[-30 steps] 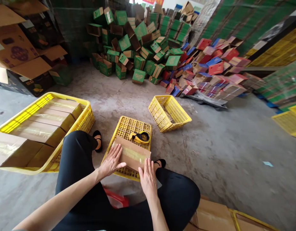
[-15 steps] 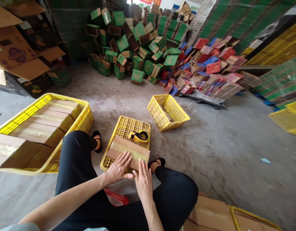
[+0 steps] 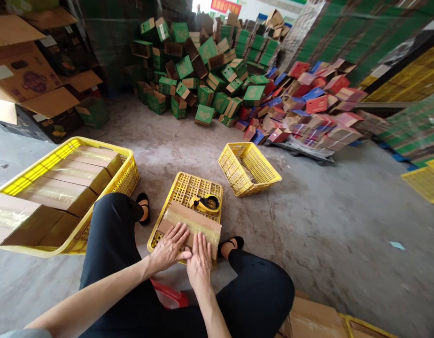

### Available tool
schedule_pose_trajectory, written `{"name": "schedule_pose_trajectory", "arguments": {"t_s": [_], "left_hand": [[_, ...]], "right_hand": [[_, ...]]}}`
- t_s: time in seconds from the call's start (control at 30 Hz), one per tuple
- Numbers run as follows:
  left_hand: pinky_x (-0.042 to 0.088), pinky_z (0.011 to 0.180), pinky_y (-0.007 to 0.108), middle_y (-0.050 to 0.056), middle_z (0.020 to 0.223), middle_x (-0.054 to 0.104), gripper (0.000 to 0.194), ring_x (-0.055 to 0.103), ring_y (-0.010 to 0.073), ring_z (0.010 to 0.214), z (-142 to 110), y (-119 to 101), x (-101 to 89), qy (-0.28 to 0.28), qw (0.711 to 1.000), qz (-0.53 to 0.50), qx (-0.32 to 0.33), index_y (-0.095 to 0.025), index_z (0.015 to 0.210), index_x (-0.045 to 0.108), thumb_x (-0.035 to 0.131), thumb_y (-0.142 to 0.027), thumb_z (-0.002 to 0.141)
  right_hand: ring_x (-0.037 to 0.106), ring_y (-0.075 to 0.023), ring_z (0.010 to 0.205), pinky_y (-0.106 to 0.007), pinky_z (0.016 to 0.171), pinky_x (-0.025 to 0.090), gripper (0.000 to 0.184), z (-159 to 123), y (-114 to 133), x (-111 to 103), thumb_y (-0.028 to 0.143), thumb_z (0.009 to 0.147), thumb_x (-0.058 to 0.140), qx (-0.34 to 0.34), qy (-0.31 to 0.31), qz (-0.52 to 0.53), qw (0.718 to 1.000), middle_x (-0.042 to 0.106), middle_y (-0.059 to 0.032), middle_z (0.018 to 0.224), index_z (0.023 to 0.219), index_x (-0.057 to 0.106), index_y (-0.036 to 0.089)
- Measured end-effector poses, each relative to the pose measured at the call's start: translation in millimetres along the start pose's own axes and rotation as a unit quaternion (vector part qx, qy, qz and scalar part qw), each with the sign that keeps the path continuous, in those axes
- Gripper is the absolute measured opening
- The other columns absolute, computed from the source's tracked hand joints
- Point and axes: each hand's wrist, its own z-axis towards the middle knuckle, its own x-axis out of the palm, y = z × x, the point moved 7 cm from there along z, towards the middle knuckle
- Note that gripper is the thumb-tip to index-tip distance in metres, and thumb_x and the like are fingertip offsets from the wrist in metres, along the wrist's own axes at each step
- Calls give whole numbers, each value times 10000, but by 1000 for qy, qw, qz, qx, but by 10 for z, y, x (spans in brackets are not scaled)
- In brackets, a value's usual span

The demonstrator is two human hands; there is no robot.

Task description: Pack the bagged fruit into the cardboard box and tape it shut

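Note:
A brown cardboard box (image 3: 189,217) with clear tape along its top lies on an upturned yellow plastic crate (image 3: 183,188) between my knees. My left hand (image 3: 170,248) rests flat on the near side of the box, fingers stretched out. Close beside it, my right hand (image 3: 200,258) lies with straight fingers on the taped top, the two thumbs nearly meeting. Just beyond the box, a yellow and black tape dispenser (image 3: 206,203) sits on the crate. Neither hand grips anything.
A yellow crate (image 3: 134,173) of taped boxes stands at my left. Ahead to the right is a smaller yellow basket (image 3: 250,188). Cardboard boxes (image 3: 315,314) lie at lower right. Green cartons (image 3: 205,115) and red and blue cartons (image 3: 316,104) are heaped at the back.
My right hand has slid left along the box top, closer to my left hand. My left hand has shifted slightly left. The view has tilted up a little.

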Motion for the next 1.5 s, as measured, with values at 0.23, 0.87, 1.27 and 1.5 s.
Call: {"name": "schedule_pose_trajectory", "arguments": {"t_s": [0.23, 0.87, 1.27, 1.5], "left_hand": [[377, 1242, 468, 112, 1594, 521, 709, 496, 275, 1480, -64, 422, -146, 14, 1000, -7, -20, -240, 1587, 469, 351, -678, 1042], [325, 1274, 552, 141, 1653, 433, 626, 278, 294, 1591, 140, 843, 98, -24, 961, -221, -166, -204, 1607, 427, 295, -540, 1096], [410, 1189, 617, 181, 1669, 392, 664, 306, 388, 1573, 111, 660, 133, -37, 989, -35, -136, -195, 1613, 403, 317, -585, 1083], [396, 1200, 587, 177, 1627, 463, 752, 386, 389, 1534, 252, 403, 61, -7, 996, 26, -86, -164, 1551, 506, 304, -681, 1044]], "right_hand": [[460, -310, 1506, -499, 1219, 378, 561, 50, -9, -32, 369, 1115, 317, -5, 27, 17, 999, 490, -147, 1619, 1621, 405, 143], [396, -297, 1546, -513, 1269, 332, 737, 898, 907, 235, 175, 973, 580, -74, 102, 136, 983, 494, -108, 1619, 1658, 312, 225], [407, -317, 1540, -532, 1238, 367, 586, 307, -240, -18, 424, 1115, 328, 51, 40, 80, 995, 421, -143, 1655, 1622, 399, 138], [301, -346, 1586, -558, 1276, 295, 885, 186, -825, -17, 714, 1041, 235, 201, -26, 256, 945, 338, -207, 1686, 1585, 440, 47]]}}
